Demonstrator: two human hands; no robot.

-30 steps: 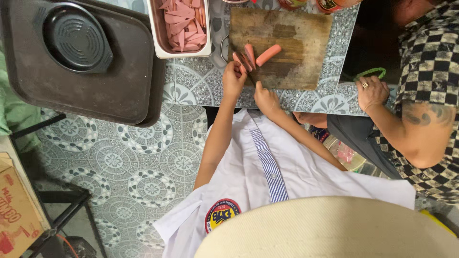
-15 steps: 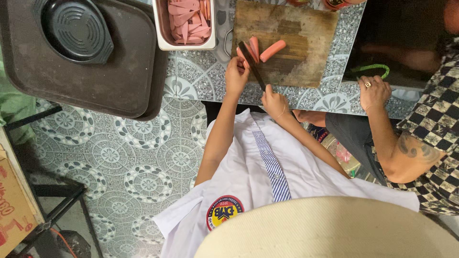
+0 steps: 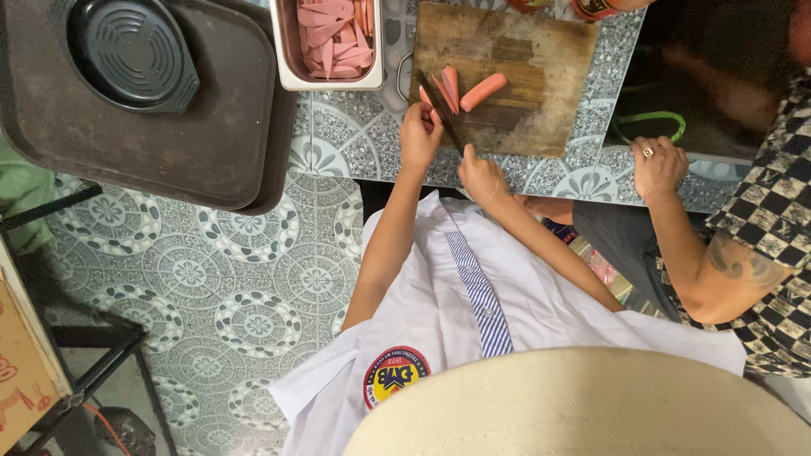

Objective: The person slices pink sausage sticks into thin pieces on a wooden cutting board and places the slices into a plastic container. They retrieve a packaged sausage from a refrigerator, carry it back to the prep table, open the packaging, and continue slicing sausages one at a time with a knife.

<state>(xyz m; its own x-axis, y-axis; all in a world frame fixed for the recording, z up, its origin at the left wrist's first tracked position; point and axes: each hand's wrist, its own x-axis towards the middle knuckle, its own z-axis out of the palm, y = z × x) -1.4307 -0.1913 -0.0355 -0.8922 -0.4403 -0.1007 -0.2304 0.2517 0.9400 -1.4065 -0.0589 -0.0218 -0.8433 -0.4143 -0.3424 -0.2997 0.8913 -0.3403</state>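
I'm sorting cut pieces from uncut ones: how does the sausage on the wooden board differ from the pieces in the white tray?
The sausage on the board is a whole, rounded log; the pieces in the tray are flat slices. It lies alone on the board, while those are piled together inside the tray. It looks more orange-red, they look paler pink. Both seem to be the same kind of sausage.

A knife [image 3: 439, 110] is held by the right hand [image 3: 480, 176] while a sausage [image 3: 429, 101] is pinned on the board [image 3: 541, 110] by the left hand [image 3: 420, 139].
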